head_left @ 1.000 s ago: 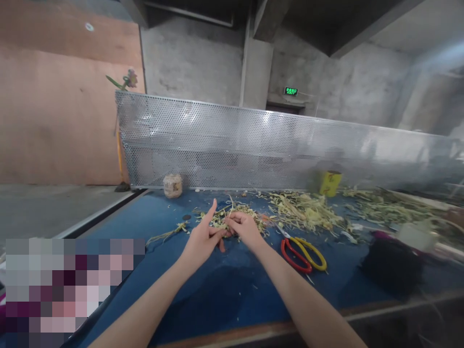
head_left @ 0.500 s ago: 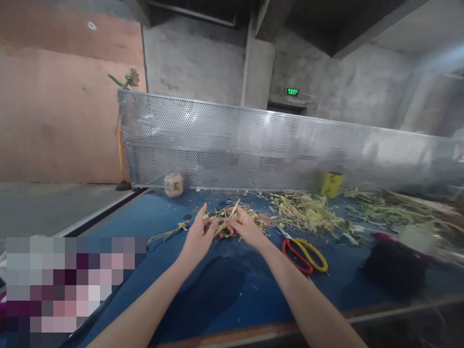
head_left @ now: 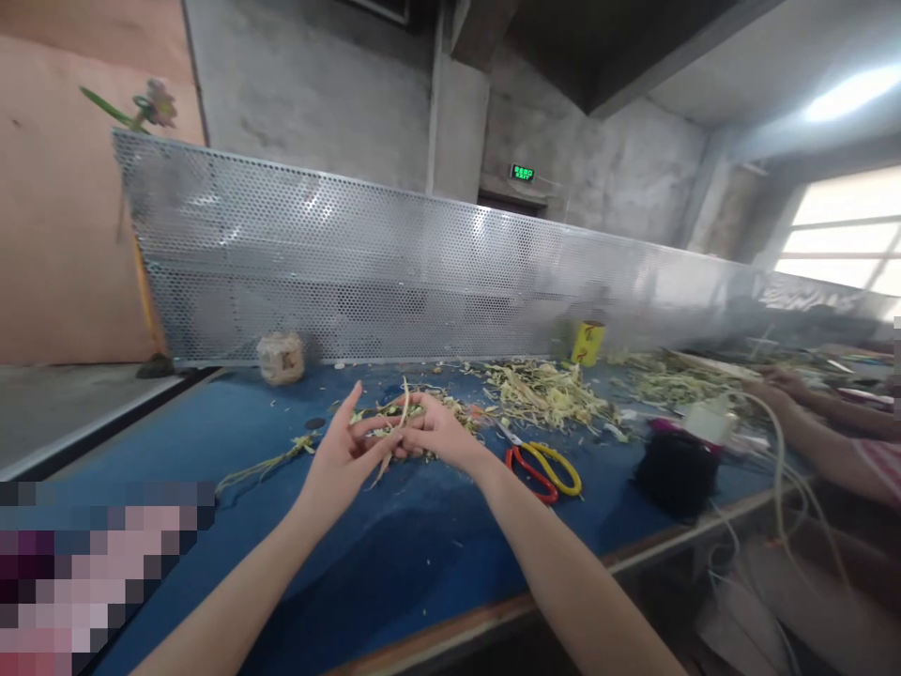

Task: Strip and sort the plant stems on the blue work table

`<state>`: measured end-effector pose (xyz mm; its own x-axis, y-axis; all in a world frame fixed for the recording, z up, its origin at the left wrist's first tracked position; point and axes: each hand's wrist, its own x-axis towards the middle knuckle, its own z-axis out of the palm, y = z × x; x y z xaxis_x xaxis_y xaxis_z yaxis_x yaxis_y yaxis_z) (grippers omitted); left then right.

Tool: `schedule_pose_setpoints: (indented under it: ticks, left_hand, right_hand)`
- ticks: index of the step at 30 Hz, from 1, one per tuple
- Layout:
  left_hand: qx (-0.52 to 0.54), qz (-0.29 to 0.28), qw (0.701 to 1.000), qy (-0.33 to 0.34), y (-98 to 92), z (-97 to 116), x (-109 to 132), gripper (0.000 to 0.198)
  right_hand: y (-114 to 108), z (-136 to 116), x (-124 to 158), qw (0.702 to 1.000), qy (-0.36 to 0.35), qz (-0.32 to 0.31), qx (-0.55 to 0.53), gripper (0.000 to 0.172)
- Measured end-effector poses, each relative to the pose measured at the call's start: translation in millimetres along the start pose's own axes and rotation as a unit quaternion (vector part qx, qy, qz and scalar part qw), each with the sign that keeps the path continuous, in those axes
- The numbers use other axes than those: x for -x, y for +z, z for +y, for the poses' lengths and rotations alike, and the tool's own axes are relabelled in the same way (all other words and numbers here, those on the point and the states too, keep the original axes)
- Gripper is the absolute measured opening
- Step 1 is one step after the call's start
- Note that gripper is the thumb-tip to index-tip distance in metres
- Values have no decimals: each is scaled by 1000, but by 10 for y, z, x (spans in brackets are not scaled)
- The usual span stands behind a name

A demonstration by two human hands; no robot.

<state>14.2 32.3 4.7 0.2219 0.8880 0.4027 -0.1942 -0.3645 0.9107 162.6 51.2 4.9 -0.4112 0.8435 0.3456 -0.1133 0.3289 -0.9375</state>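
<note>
A thin pale plant strip (head_left: pixel 406 392) stands up between my two hands, its lower end hanging beneath the fingers. My left hand (head_left: pixel 336 453) pinches it from the left, thumb raised at the top. From the right, my right hand (head_left: pixel 442 434) closes its fingertips on the same strip. Just behind the hands lies a small heap of plant scraps (head_left: pixel 461 411), partly covered by them. Scissors (head_left: pixel 541 469) with one red and one yellow handle rest to the right of my right hand. A tied bundle of thin stalks (head_left: pixel 271 460) lies left of my left hand.
A bigger pile of pale strips (head_left: pixel 549 392) lies behind the scissors. On the blue table (head_left: pixel 415 563) stand a yellow can (head_left: pixel 587 344), a whitish jar (head_left: pixel 280 359) and a black bundle (head_left: pixel 677 474). A perforated metal panel (head_left: pixel 394 272) closes the back. Another person's arm (head_left: pixel 817 422) reaches in from the right.
The view has swung to the right, bringing in another person's arm and a window. My hands have drawn closer together around the plant strip, which now stands more upright.
</note>
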Motion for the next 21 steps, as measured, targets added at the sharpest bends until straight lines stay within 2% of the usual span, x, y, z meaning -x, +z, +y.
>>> schedule_pose_setpoints:
  ticks: [3, 6, 8, 12, 15, 19, 21]
  left_hand:
    - [26, -16, 999, -26, -19, -6, -27, 92]
    - [49, 19, 997, -48, -34, -23, -42, 93]
    - [61, 59, 995, -60, -36, -28, -46, 91]
    - [95, 120, 983, -98, -24, -8, -43, 80]
    - [113, 136, 975, -134, -21, -10, -36, 75]
    - [119, 131, 974, -138, -36, -67, -30, 70]
    - [112, 127, 976, -137, -33, -85, -29, 70]
  right_hand:
    - [-6, 4, -3, 997, -36, 50, 56, 34]
    - [7, -7, 19, 972, -99, 93, 194, 23]
    - [26, -28, 51, 936, -128, 75, 320, 16]
    - [59, -80, 109, 835, -186, 30, 517, 18]
    - [76, -105, 121, 779, -220, 9, 587, 16]
    - [92, -117, 111, 709, -234, -13, 665, 20]
    - [93, -113, 103, 689, -234, -18, 686, 20]
